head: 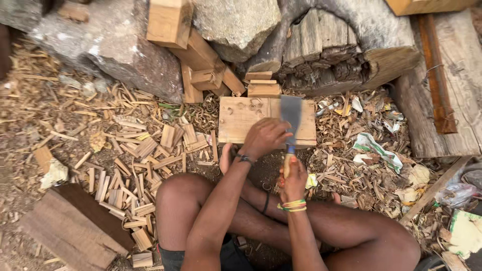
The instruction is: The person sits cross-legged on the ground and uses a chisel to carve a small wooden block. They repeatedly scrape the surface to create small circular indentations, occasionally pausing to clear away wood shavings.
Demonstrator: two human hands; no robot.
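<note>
I sit on the ground with my knees spread. A flat wooden board [241, 120] lies in front of me, with curled shavings on top. My left hand [266, 136] rests on the board's near edge and closes over something small that I cannot make out. My right hand [293, 179] grips the wooden handle of a broad-bladed cleaver [291, 114]. The grey blade stands over the board just right of my left hand. Coloured bands circle my right wrist, and a dark one my left.
Wood chips and split strips [135, 175] cover the ground to the left. Large stones [125, 45], stacked wood blocks [201, 55] and a split log [346, 50] stand behind the board. A plank [70, 231] lies near left, a rusty bar [437, 75] on timber at right.
</note>
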